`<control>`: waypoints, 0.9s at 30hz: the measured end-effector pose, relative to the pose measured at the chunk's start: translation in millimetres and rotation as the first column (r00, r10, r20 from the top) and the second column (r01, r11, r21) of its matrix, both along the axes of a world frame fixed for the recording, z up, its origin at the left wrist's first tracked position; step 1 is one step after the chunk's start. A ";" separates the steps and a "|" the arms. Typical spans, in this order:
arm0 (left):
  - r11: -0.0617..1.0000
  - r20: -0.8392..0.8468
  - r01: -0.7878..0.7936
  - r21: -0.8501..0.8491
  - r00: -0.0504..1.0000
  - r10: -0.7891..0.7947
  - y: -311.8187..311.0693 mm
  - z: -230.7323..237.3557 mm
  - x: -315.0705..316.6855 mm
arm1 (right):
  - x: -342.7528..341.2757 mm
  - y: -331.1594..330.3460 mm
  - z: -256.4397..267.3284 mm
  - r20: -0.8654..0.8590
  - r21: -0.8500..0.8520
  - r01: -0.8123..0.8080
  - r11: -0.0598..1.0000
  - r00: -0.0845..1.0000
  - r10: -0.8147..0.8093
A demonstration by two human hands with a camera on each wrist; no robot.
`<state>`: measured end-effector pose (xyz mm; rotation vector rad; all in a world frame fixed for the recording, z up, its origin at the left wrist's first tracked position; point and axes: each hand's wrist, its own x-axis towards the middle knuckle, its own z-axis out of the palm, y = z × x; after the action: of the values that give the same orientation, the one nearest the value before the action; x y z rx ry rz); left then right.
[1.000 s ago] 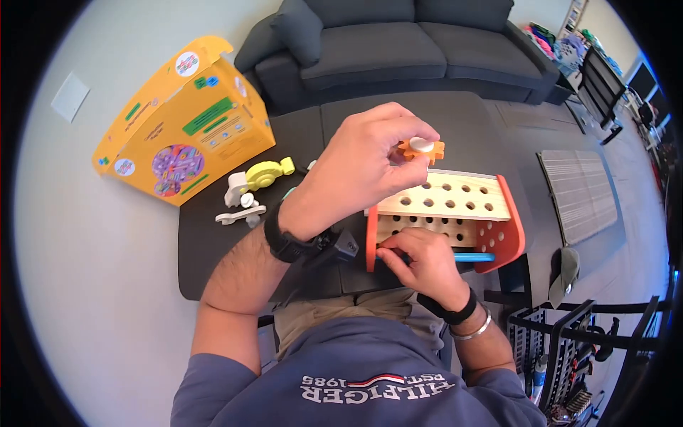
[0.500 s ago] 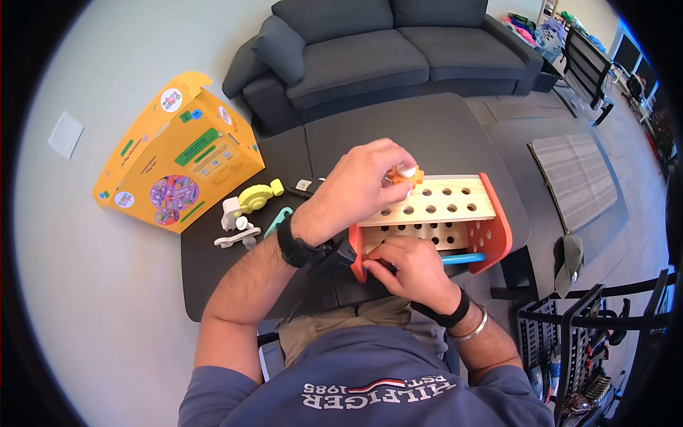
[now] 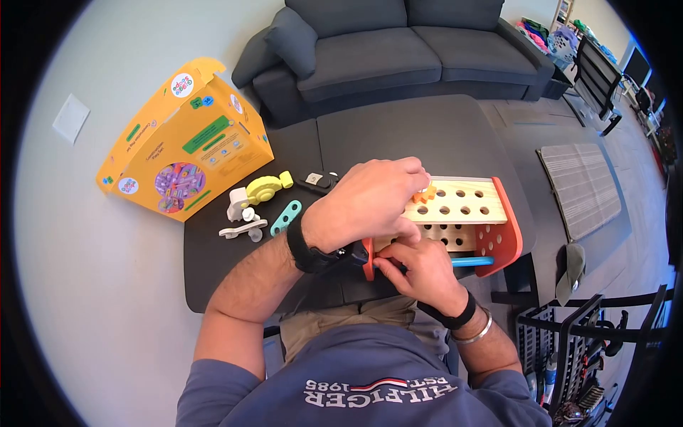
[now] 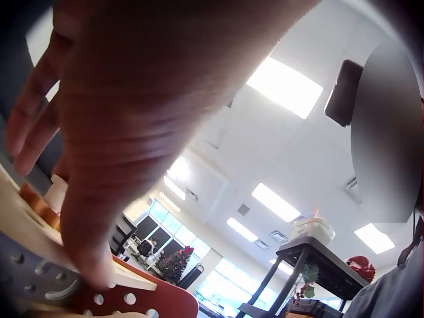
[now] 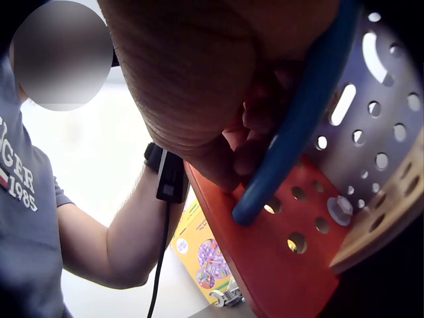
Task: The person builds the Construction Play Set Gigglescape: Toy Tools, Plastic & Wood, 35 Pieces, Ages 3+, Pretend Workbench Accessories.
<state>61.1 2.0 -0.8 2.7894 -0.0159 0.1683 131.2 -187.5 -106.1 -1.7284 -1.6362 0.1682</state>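
"Where did the work stand?"

"A person's left hand (image 3: 370, 203) reached over the toy workbench (image 3: 455, 202), fingers extended and touching the orange gear (image 3: 425, 195) at the upper perforated panel, thumb apart from it. A white peg (image 4: 57, 192) showed beside the gear; whether it was seated in a hole could not be told."

"And the right hand (image 3: 430, 274)?"

"Bent fingers met at the left red side panel (image 5: 285, 271), close to the blue bar (image 3: 473, 262). What they grasped, if anything, was hidden."

"How much appeared finished?"

"The main frame looked assembled, in my judgement: the right red side panel (image 3: 509, 231) stood at its end, the bar was in place, and a pale bolt head (image 5: 340, 209) sat near the wood. The gear looked partway through fitting."

"What was left?"

"Loose on the black table (image 3: 405, 128) lay a yellow piece (image 3: 265, 191), a teal perforated strip (image 3: 289, 213) and white parts (image 3: 237, 205), all unattached to the workbench, near the yellow box (image 3: 142, 160)."
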 end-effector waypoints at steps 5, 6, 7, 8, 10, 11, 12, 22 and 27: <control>0.996 -0.050 -0.052 0.066 0.997 0.055 -8.3 -0.3 -1.1 | 0.5 4.0 -0.6 -0.024 0.074 -0.018 0.997 1.000 0.020; 0.997 -0.051 -0.052 0.064 0.997 0.055 -8.0 -1.2 -0.6 | 0.5 4.3 -0.8 -0.021 0.080 -0.017 0.997 1.000 0.019; 0.998 -0.028 -0.036 0.050 0.999 0.037 -7.0 -1.8 0.0 | 0.4 4.7 -0.4 -0.022 0.078 -0.019 0.997 1.000 0.020; 0.999 -0.005 -0.020 0.037 1.000 0.021 -5.9 -2.5 0.4 | 0.3 5.1 0.3 -0.019 0.090 -0.019 0.996 1.000 0.020; 1.000 0.024 0.003 0.011 1.000 -0.003 -1.8 -9.3 2.2 | -0.1 5.2 0.0 -0.017 0.101 -0.021 0.995 1.000 0.023; 1.000 0.057 0.028 -0.011 0.998 -0.028 -0.3 -11.4 3.3 | 0.2 5.1 -0.7 -0.013 0.085 -0.017 0.996 1.000 0.018; 1.000 0.058 0.023 -0.011 0.998 -0.023 0.2 -11.8 4.2 | 0.4 4.9 -1.3 -0.007 0.070 -0.015 0.997 1.000 0.016; 0.993 0.133 0.084 -0.087 0.988 -0.072 6.1 -26.1 8.8 | -2.8 5.1 3.9 -0.028 0.022 -0.002 1.000 1.000 0.002; 0.994 0.108 0.093 -0.055 0.990 -0.087 3.2 -23.2 9.0 | -3.6 5.3 6.4 -0.038 0.025 -0.001 1.000 0.999 0.002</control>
<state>70.1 5.2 -23.9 2.7113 -0.1595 0.2881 127.6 -182.2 -99.8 -1.6956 -1.6061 0.1799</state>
